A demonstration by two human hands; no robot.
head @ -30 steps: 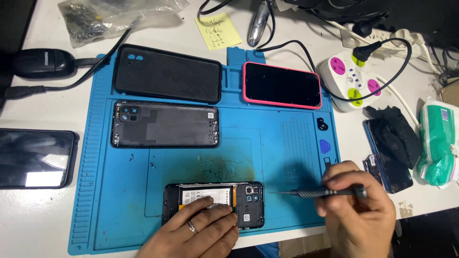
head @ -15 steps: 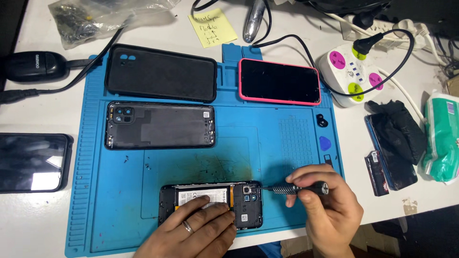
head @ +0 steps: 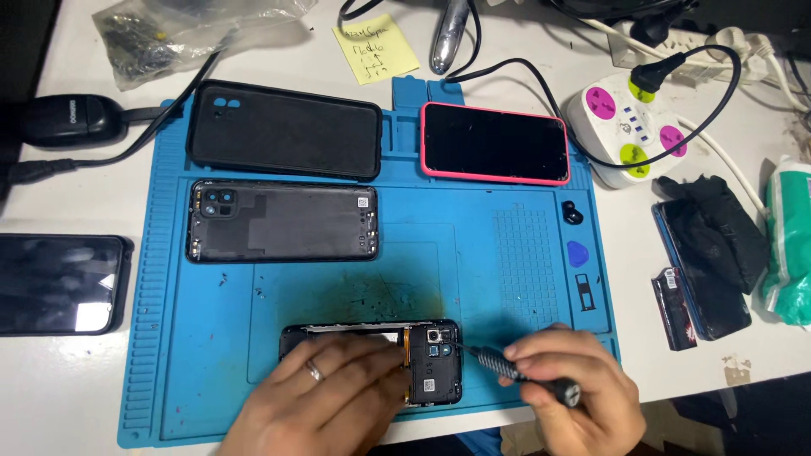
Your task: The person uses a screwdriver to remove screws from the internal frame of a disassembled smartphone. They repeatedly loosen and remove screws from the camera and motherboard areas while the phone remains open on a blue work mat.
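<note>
The right hand [head: 562, 384] grips a screwdriver [head: 515, 376], tip at the camera corner of the opened phone [head: 376, 359] on the blue mat [head: 524, 253]. The left hand [head: 325, 397] lies flat on the phone, pinning it. Keep the driver square to the screw and press lightly. A back cover [head: 283, 221] lies above.

Opened black phone [head: 431, 363] flat under screwdriver [head: 507, 371] tip.
</note>
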